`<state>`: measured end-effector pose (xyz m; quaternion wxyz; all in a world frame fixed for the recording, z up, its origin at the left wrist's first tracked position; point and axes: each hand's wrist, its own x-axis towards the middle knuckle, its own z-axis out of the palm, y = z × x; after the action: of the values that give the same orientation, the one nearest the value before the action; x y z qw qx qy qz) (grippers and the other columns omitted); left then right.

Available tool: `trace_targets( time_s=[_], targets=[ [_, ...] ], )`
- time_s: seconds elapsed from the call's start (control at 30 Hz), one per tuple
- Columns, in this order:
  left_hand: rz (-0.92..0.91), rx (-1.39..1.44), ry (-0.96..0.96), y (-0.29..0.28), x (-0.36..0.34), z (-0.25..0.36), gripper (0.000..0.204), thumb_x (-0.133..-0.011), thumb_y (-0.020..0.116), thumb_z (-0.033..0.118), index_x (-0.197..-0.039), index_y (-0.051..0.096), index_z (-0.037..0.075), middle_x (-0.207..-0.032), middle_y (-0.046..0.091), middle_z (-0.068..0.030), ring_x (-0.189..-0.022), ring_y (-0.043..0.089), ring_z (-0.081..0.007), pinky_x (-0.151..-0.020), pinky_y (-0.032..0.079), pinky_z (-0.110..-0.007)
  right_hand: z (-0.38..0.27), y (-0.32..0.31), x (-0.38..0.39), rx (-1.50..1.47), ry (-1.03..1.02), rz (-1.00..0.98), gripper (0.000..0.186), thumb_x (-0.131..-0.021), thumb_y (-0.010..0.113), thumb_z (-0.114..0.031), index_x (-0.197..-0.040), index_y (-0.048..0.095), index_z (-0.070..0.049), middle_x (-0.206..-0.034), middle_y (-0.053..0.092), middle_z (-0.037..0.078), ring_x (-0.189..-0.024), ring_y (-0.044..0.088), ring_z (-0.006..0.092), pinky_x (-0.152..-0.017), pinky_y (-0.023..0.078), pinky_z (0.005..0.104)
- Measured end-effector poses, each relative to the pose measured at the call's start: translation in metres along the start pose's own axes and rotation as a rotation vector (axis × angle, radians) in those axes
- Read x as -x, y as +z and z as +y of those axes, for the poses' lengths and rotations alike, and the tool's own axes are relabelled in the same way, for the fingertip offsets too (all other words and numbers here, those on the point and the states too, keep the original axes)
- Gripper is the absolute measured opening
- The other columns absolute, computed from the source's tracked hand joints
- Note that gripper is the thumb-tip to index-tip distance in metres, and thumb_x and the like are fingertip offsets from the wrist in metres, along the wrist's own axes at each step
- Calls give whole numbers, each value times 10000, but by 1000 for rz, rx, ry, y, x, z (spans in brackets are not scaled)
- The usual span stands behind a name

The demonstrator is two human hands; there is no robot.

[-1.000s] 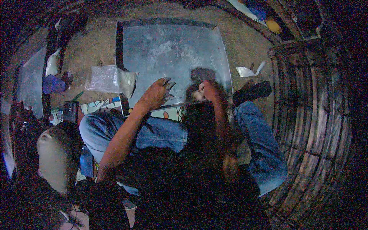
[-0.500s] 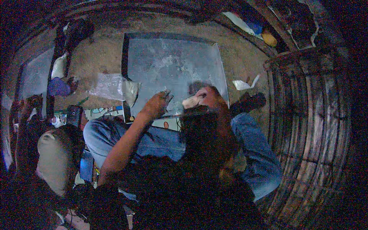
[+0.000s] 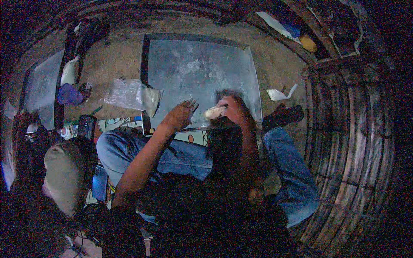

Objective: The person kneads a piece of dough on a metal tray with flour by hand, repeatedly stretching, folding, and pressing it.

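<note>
A shallow grey tray [image 3: 172,64] with dark raised sides lies in front of me, its surface smeared with whitish powder-like marks. Over its near right part, my right hand [image 3: 234,109] grips a pale, soft-looking lump [image 3: 215,112], whose exact kind the dim picture does not show. My left hand [image 3: 183,114] hovers above the tray's near edge, left of the lump and apart from it. Its fingers look slightly spread, with whitish residue on the tips and nothing visible in them. A dark shadow falls on the tray beyond my right hand.
Left of the tray lie a clear plastic bag [image 3: 124,93] and a pale packet [image 3: 151,99]. A dark phone [image 3: 87,127] is near my left knee. Another person sits at far left by a second tray [image 3: 41,84]. Slatted wood [image 3: 348,150] borders the right; a white scrap [image 3: 282,92] lies nearby.
The whole view has shifted slightly, moving the tray a little rightward in the picture. My right hand still grips the pale lump, turned a little; my left hand stays near the tray's edge.
</note>
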<state>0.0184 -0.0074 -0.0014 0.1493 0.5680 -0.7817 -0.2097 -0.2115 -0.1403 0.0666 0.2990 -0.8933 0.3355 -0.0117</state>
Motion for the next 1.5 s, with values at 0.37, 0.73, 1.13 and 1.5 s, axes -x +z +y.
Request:
trace_targets(
  time_s=[0.37,0.73,1.13,1.5],
  targets=[
    [102,67,4,20,7,-21,651,-777,617,23,-1391,402,11,-1393,469,-219,-1231,504,-378,-1044,430,-426,-16,28,-23,276,26,33,188,-718,652,-69,-905,667,-46,-937,651,186,-950,616,379,-825,501,464],
    [-3,274,-108,-22,-1,0,582,-765,625,25,-1324,462,14,-1289,543,-239,-1190,520,-395,-1012,449,-429,13,48,-28,123,-18,-122,185,-727,619,-34,-893,688,-77,-928,650,179,-888,623,399,-791,501,460],
    [120,360,-46,-16,0,-10,498,-770,560,1,-1265,512,31,-1094,615,-239,-1019,596,-414,-889,490,-466,-23,23,-26,72,32,-126,229,-693,604,13,-886,690,-76,-917,650,148,-919,612,353,-839,485,442],
    [99,417,-90,-17,3,-17,471,-819,527,11,-1285,524,79,-1094,646,-212,-971,639,-389,-851,520,-432,-15,22,-44,185,32,-336,287,-687,612,7,-947,697,-82,-944,646,180,-947,613,372,-843,491,442]
  ],
)
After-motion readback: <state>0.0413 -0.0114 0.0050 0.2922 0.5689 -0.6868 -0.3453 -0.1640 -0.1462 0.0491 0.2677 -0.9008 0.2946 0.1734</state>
